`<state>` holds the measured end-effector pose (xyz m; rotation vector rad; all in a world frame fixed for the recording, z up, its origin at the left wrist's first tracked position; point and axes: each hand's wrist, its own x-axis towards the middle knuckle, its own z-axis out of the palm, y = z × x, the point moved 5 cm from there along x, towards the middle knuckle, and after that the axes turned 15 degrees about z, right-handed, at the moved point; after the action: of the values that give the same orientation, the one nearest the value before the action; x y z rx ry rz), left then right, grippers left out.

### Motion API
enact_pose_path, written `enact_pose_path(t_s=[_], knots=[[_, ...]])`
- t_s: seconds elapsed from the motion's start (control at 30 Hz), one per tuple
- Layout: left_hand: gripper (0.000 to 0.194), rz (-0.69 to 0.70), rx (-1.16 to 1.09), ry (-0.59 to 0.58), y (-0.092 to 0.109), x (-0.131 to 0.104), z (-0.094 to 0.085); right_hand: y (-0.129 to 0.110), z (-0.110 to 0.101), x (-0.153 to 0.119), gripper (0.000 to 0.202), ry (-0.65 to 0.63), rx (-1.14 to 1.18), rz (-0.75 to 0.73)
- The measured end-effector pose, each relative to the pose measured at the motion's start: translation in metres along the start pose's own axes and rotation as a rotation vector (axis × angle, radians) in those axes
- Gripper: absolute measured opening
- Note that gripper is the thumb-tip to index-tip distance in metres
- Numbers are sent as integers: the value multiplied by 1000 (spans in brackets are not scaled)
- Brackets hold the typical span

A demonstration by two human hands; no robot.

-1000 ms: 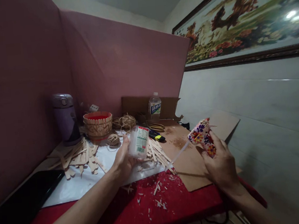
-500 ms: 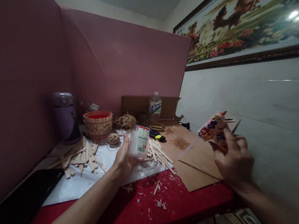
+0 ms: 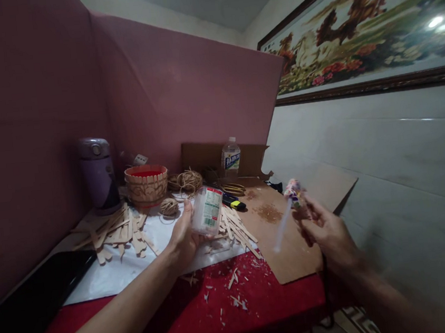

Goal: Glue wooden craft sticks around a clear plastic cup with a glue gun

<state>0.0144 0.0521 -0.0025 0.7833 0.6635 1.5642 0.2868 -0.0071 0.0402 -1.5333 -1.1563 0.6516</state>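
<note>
Seemingly a home, with a craft counter; framed picture on the wall; flask near the far left corner; twine toward the back edge; scraps by the front edge.

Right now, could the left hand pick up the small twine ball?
Probably not: the left hand holds the clear tub, so its grip is taken. The twine ball looks uncovered and close by, so reach seems no obstacle.

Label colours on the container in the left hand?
Label: white and green with red accents; head view.
</note>
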Motion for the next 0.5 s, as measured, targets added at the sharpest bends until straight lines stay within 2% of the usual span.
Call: enact_pose_path(t_s=[0.13, 0.2, 0.27, 0.33, 0.43, 0.5], knots=[[43, -5, -11, 10, -1, 0, 0, -3, 38, -25, 34, -457, 351, 282], [43, 9, -21, -1, 0, 0, 1, -3, 56, -40, 32, -676, 450, 411], [45, 12, -22, -33, 0, -2, 3, -3, 68, -51, 35, -813, 486, 459], [48, 13, -6, -67, 1, -3, 6, -5, 74, -55, 36, -807, 482, 435], [48, 18, -9, -94, 3, -6, 9, -11, 78, -55, 36, -691, 400, 332], [48, 12, -29, -102, 3, -7, 11, -18, 80, -55, 40, -660, 306, 245]])
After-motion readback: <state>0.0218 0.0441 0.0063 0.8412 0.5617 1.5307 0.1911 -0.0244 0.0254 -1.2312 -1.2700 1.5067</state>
